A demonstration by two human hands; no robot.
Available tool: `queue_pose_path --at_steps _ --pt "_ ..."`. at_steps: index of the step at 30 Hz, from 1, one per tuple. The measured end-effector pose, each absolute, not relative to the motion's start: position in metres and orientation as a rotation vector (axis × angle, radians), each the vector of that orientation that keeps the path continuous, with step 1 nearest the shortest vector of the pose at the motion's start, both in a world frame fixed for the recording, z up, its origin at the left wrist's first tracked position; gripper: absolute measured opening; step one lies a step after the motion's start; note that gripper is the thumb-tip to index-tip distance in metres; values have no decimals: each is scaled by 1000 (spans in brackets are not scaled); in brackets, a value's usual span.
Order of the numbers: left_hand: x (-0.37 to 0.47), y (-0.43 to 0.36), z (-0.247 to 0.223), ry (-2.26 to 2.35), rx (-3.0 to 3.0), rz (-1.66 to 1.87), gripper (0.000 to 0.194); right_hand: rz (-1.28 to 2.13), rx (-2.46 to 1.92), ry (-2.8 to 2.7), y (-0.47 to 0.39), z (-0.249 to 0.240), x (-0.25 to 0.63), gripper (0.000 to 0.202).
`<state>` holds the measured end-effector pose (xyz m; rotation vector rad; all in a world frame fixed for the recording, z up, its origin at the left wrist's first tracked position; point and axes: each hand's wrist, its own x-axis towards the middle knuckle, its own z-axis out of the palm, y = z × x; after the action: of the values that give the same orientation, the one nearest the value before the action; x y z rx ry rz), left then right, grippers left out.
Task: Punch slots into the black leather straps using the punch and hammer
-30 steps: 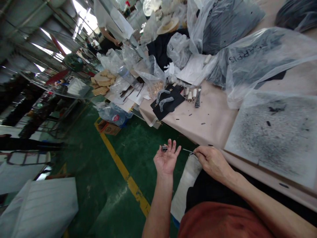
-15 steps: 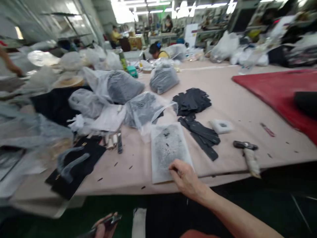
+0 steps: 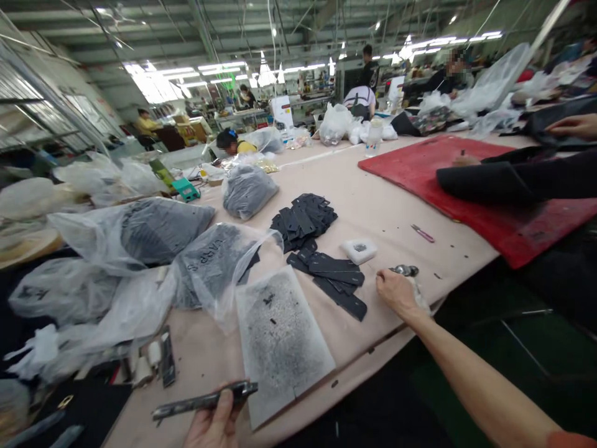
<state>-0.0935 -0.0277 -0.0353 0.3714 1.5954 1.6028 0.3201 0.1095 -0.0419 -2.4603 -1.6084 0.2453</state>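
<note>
My left hand (image 3: 217,420) grips a long dark metal tool, apparently a punch (image 3: 205,401), held level over the front of the table. Beside it lies a white board (image 3: 284,342), its surface speckled dark, with small black scraps on it. My right hand (image 3: 396,291) is closed, fingertips together, at the near side of a hammer (image 3: 405,270); whatever the fingers hold is hidden. The hammer's head shows behind the hand and its pale handle runs under the wrist. Dark strips (image 3: 333,274) lie left of this hand, near a white block (image 3: 359,250).
A heap of dark pieces (image 3: 305,218) sits mid-table. Plastic bags (image 3: 205,267) of dark material crowd the left. Pink-handled snippers (image 3: 422,234) lie to the right, before a red sheet (image 3: 396,163) where another person's arm (image 3: 559,171) rests. Small tools (image 3: 153,358) stand at front left.
My right hand has moved from the white board rightward to the hammer. My left hand has risen with the dark tool from below the table edge. The view has swung right.
</note>
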Motion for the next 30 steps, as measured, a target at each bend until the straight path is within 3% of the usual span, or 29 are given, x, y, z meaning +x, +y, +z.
queue_pose_path --at_steps 6,11,17,25,28,30 --pt "-50 25 -26 1600 569 1544 44 -13 -2309 -1895 119 -50 316 24" --pt "-30 51 -45 1675 770 1445 44 190 -1992 -1991 139 -45 301 23" --pt "-25 52 -53 1810 924 1349 45 488 -1764 -2167 180 -36 278 42" --pt "-21 50 -52 1899 985 1330 43 543 -1906 -2308 209 -38 247 98" --pt "-21 50 -53 1885 987 1328 41 508 -1922 -2346 217 -38 229 103" --pt "-21 50 -52 1891 996 1316 40 484 -1947 -2374 216 -38 219 97"
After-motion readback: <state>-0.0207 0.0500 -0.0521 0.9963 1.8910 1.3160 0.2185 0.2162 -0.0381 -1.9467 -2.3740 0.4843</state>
